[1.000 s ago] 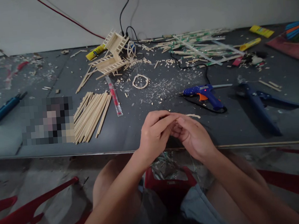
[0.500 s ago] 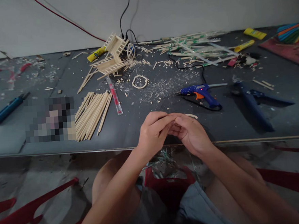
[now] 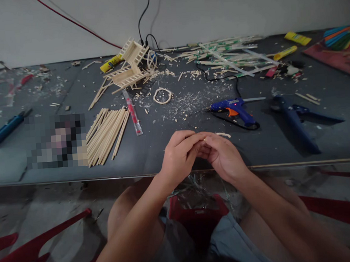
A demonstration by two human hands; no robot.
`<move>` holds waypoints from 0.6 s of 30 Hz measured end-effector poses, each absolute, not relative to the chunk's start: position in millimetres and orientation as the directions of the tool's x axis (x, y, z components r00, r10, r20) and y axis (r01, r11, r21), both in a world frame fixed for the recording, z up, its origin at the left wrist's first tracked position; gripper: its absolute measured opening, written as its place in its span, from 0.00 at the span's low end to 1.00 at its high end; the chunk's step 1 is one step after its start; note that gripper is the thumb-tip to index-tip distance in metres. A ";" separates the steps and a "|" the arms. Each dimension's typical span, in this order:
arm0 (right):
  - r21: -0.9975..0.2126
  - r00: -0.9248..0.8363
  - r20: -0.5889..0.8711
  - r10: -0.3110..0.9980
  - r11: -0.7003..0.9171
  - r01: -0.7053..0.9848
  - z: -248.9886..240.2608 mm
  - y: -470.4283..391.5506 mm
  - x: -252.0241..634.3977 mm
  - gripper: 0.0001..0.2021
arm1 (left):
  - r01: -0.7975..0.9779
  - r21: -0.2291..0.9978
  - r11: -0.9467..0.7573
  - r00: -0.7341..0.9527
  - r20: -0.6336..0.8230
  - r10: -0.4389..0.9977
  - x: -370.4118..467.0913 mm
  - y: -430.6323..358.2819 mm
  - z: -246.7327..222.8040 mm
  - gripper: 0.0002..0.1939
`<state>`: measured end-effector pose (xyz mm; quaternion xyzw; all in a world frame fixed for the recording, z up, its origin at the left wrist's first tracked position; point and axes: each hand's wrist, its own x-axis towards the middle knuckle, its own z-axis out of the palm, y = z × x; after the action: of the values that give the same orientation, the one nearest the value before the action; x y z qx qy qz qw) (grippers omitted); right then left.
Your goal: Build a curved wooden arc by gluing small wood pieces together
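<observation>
My left hand (image 3: 181,152) and my right hand (image 3: 223,153) meet fingertip to fingertip above the table's front edge. Both are closed in a pinch; a tiny pale bit shows between the fingertips, too small to name. Just beyond my right hand lies a short curved wooden piece (image 3: 223,134). A ring of small wooden bits (image 3: 162,96) rests farther back. To the right is a blue glue gun (image 3: 235,110) with an orange trigger and a lit red light. A bundle of thin wooden sticks (image 3: 108,135) lies to the left.
A stick-built model (image 3: 130,68) with a small wheel stands near the wall. Dark blue cutters (image 3: 300,124) lie at right, a teal tool (image 3: 4,131) at far left. Packaged sticks (image 3: 229,57), yellow glue tubes (image 3: 297,38) and scattered scraps cover the back. A black cord trails behind the glue gun.
The view has shifted very slightly. My hands stay pinched together in nearly the same place, and nothing on the table has visibly moved.
</observation>
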<state>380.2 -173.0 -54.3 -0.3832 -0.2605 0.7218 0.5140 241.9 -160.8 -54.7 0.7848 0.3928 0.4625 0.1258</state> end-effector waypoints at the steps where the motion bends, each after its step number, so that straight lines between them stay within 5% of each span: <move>1: -0.767 -0.178 -0.284 0.942 -0.335 -0.546 -54.6 -173.0 380.2 0.08 | 0.500 0.563 -0.658 0.263 0.625 0.735 241.8 -160.9 -54.6 0.11; 18: -0.761 -0.179 -0.286 0.941 -0.337 -0.554 -56.1 -172.9 380.4 0.07 | 0.490 0.554 -0.673 0.259 0.645 0.719 243.0 -160.3 -55.3 0.10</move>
<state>380.4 -172.9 -56.1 -0.3796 -0.2552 0.7241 0.5163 243.0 -160.3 -55.3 0.7842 0.3855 0.4708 0.1218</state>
